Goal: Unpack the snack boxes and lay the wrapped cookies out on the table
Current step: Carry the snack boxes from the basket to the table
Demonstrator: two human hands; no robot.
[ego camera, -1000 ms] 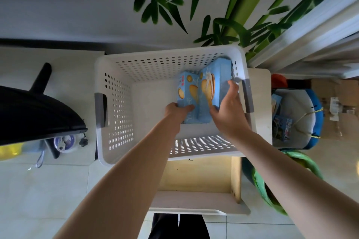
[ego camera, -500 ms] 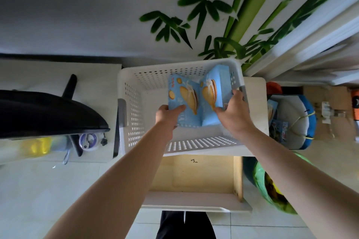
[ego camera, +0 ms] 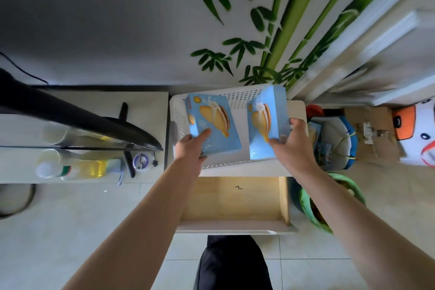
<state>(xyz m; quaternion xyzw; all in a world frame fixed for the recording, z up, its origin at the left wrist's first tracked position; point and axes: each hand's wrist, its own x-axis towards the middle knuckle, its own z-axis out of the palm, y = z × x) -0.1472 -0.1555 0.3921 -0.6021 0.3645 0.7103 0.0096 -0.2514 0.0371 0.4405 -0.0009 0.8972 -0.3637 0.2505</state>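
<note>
The left hand [ego camera: 191,151] grips one blue box [ego camera: 213,125] at its lower edge, thumb on the front; the right hand [ego camera: 293,146] grips a second box [ego camera: 267,125] at three o'clock of the first; both boxes hang above the white basket [ego camera: 237,99], apart from each other

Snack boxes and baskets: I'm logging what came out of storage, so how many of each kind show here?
Blue snack boxes: 2, one in the left hand at, one in the right hand at
White perforated basket: 1
Total: 3
</note>
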